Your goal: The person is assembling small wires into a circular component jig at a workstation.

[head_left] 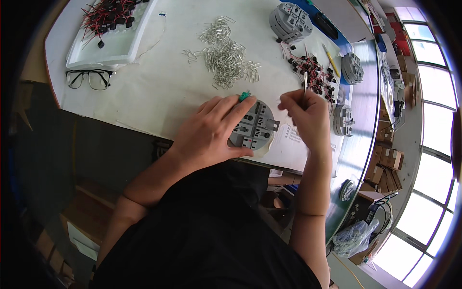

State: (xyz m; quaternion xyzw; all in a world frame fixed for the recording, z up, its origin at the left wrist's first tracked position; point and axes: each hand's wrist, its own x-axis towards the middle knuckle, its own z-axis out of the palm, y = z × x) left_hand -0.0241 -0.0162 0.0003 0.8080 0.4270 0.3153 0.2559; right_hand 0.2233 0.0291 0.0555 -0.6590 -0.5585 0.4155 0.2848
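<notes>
My left hand (207,130) spans the left side of a round grey plastic base (262,123), thumb at its near edge and fingers at its far edge, pressing it to the table. The base has slots and raised crossbars. A small green piece (245,96) shows by the fingertips of that hand; whether they pinch it I cannot tell. Just right of the base, my right hand (308,113) is raised with curled fingers. A slender metal tool (305,82) sticks up out of its grip; its lower end is hidden. Beyond the base lies a pile of U-shaped metal clips (226,60).
Black parts with red wires fill a white tray (72,60) at far left; eyeglasses (91,79) lie below it. More wired black parts (313,72) lie at right, near a yellow pen (331,61). Stacked grey bases (290,23) stand behind; others (352,68) sit along the right ledge.
</notes>
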